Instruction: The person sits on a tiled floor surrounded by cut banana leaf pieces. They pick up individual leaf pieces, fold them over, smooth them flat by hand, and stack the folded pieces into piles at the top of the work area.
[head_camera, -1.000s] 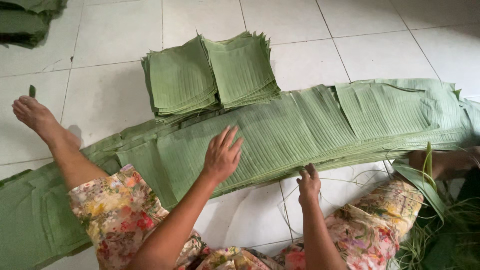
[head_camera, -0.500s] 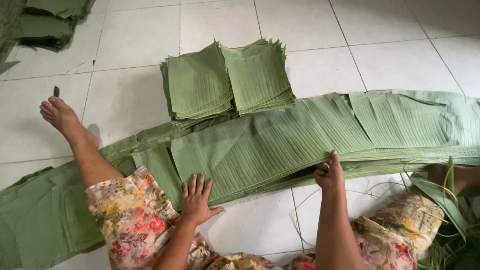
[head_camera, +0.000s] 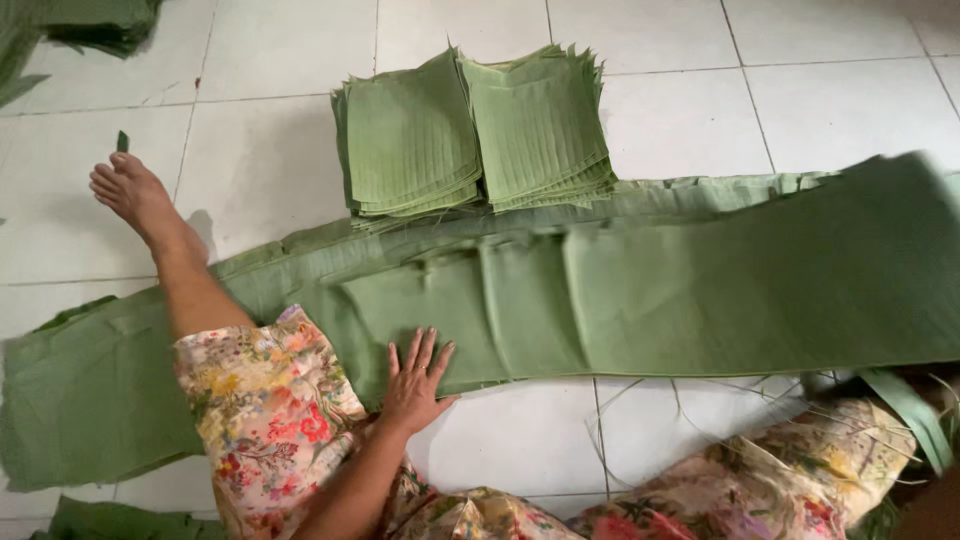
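Note:
A long band of overlapping green banana leaves (head_camera: 700, 290) lies across the white tiled floor in front of me. My left hand (head_camera: 415, 385) rests flat on its near edge, fingers spread, holding nothing. My right hand is out of the picture; only a dark blur shows at the bottom right corner. The right end of the leaf band is blurred. Beyond the band sit two stacks of cut square leaf pieces (head_camera: 470, 135), side by side.
My left leg in floral cloth (head_camera: 270, 420) stretches over the leaves, with the bare foot (head_camera: 135, 190) on the tiles at left. More leaf piles (head_camera: 100, 20) lie at the top left. Thin leaf strips and ribs (head_camera: 900, 410) lie by my right knee.
My left hand slid back from the middle of the leaves to their near edge. My right hand, which held the edge at right, left the view. The leaf band shifted and looks smoother.

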